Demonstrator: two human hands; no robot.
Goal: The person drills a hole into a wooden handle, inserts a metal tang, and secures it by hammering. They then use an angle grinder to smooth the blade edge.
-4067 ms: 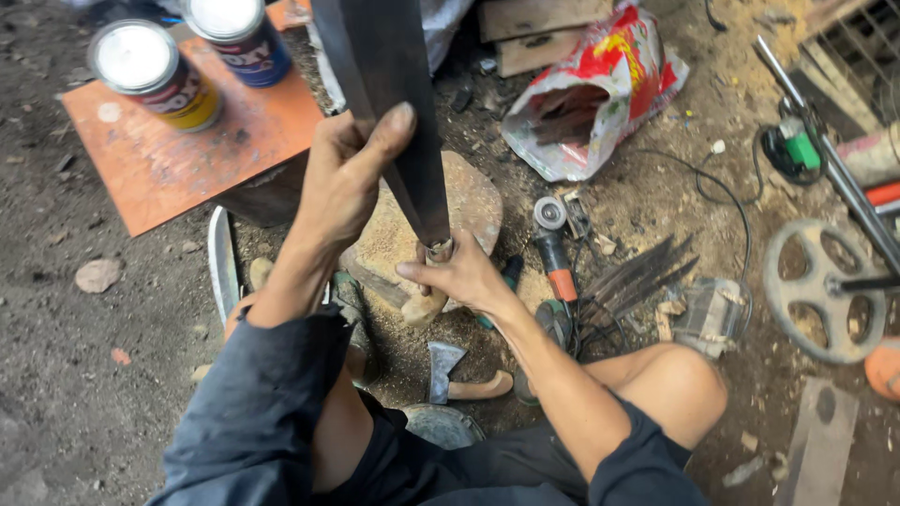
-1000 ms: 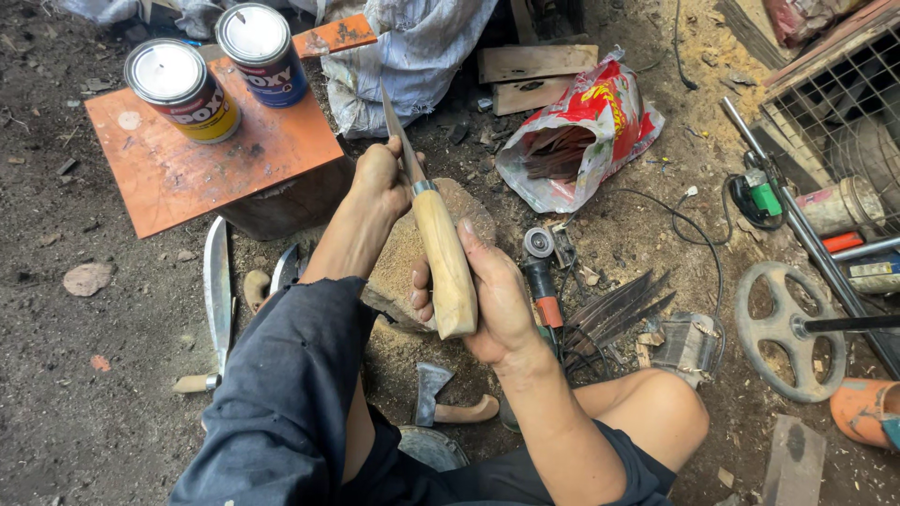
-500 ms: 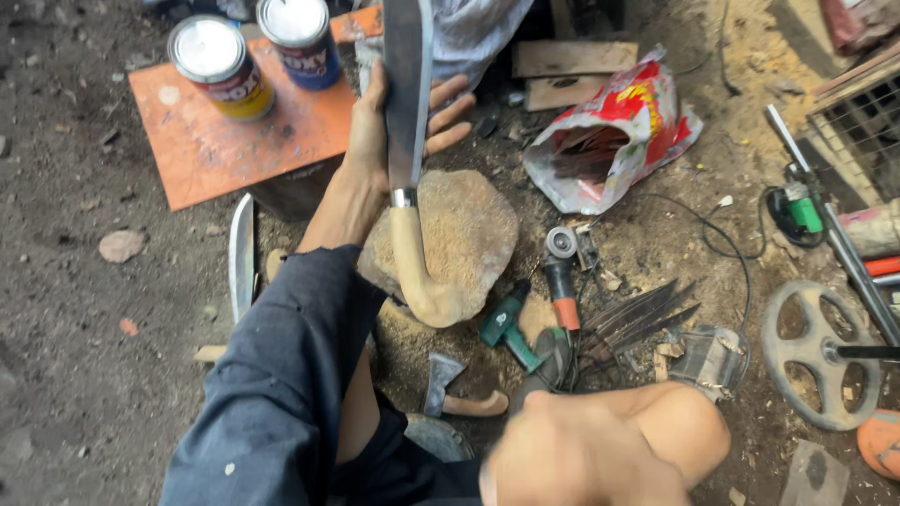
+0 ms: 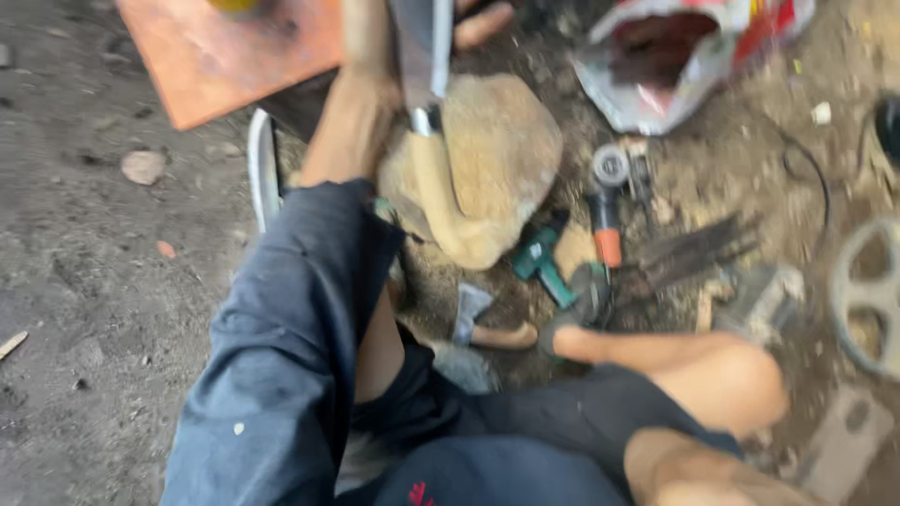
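the left hand (image 4: 370, 42) is up at the top edge of the view, closed around the flat grey blade of a big knife (image 4: 427, 112), though blur hides how the fingers sit. the blade rises out of view, and its pale curved wooden handle hangs down in front of a tan stone block (image 4: 506, 159). the left arm runs down from the hand into a dark blue sleeve (image 4: 281, 356). i cannot see the right hand at all.

behind the hand, an orange-red board (image 4: 225, 47) lies flat on the dirt. to the right of the stone, a torn sack (image 4: 684, 56), white with red and a bit of yellow, gapes open with a dark inside. just below the stone lie a green power tool (image 4: 544, 267) and a small grinder with an orange grip (image 4: 607, 215). nearer the bent bare knee (image 4: 731, 375) rests a small hatchet (image 4: 487, 328) with a wooden handle. a grey wheel (image 4: 867, 295) sits at the right edge.
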